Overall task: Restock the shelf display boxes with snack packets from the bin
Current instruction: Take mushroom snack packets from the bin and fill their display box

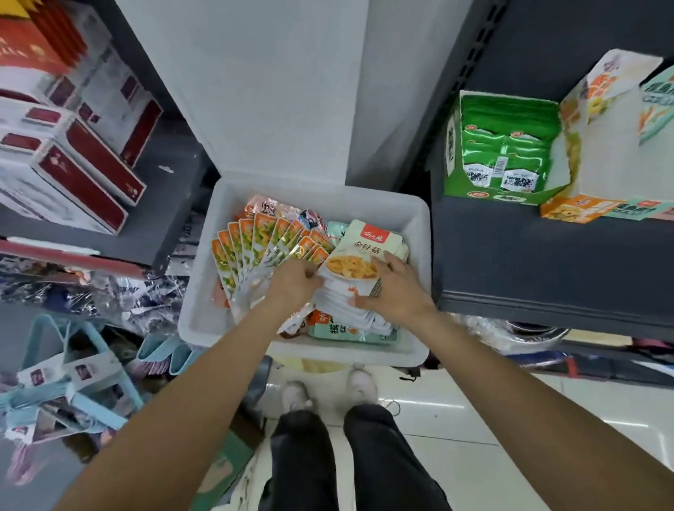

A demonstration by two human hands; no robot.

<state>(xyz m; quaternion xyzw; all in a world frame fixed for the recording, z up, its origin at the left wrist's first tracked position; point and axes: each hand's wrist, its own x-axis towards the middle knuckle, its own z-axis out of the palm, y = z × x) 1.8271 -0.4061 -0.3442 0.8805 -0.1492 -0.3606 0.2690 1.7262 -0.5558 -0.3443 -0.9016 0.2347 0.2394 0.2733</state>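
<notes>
A white plastic bin (pixel 415 228) stands on the floor between two shelf units, holding snack packets. My left hand (pixel 292 282) grips a fanned-out bunch of orange-and-green packets (pixel 257 243) over the bin's left half. My right hand (pixel 397 291) holds a stack of cream packets (pixel 357 262) with a red label and a yellow food picture; the left thumb touches that stack's edge. More loose packets lie under both hands. On the right shelf sit a green display box (pixel 501 151) full of green packets and an orange-and-white display box (pixel 609 150) that looks nearly bare inside.
The dark right shelf (pixel 540 269) juts out beside the bin. White-and-maroon boxes (pixel 76 150) fill the left shelf. Light blue hangers and wrapped goods (pixel 63 383) crowd the floor at left. A white pillar (pixel 266 84) rises behind the bin. My legs and shoes stand below it.
</notes>
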